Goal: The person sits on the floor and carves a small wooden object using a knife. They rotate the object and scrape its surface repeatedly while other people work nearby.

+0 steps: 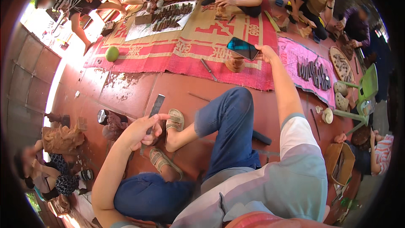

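- Gripping a dark smartphone (pixel 242 48) by its near right edge, the right hand (pixel 265 53) is stretched far out over the red patterned mat (pixel 185 46); the screen faces up.
- Left hand (pixel 141 131): fingers curled around a flat metal tool (pixel 154 109), held near the sandalled left foot (pixel 174 123) above the red-brown floor (pixel 139 88).
- Brown clay figure (pixel 235 64): upright on the mat, just beneath the phone.
- Slim dark tool (pixel 208 69): lying on the mat, left of the figure.
- Green round fruit (pixel 112 53): at the mat's left edge.
- Pink cloth (pixel 295 55): to the right, bearing a row of dark sticks (pixel 314 71).
- Other people sit along the far side.
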Demonstrator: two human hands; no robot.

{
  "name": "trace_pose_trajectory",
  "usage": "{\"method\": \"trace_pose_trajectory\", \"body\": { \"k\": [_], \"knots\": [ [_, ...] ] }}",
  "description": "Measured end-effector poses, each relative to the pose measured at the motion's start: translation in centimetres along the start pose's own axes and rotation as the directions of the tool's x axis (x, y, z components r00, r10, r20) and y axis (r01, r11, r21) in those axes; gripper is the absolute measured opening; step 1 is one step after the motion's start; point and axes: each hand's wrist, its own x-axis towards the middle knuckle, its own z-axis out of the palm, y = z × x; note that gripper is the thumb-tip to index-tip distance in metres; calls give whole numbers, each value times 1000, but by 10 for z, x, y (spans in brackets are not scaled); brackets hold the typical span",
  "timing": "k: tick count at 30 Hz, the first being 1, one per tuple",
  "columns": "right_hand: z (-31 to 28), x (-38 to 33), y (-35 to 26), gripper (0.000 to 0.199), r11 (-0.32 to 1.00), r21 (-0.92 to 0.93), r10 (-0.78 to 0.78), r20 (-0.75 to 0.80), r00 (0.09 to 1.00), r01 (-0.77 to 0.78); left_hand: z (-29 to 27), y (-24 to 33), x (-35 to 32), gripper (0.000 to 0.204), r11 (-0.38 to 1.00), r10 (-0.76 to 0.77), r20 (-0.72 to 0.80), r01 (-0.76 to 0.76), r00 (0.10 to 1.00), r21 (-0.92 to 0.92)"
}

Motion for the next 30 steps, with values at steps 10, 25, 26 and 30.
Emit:
{"method": "trace_pose_trajectory", "body": {
  "k": [10, 25, 26, 30],
  "knots": [
    [-23, 55, 37, 29, 995, 89, 53, -18, 998, -51, -5, -7, -9, 42, 992, -112, -51, 109, 992, -59],
    [186, -170, 108, 16, 74, -929, -744, 190, 640, 363, 3, -16, -33, 37, 988, 41, -283, -80, 958, -129],
    [194, -199, 92, 13, 141, -866, -576, 322, 751, 479, 2, -23, -24, 36, 985, 63, -295, -106, 953, -133],
    [252, -260, 83, 26, 998, -29, -20, 698, 716, 55, 19, -30, -7, 36, 975, 218, -327, -217, 919, 39]
  ]
}}
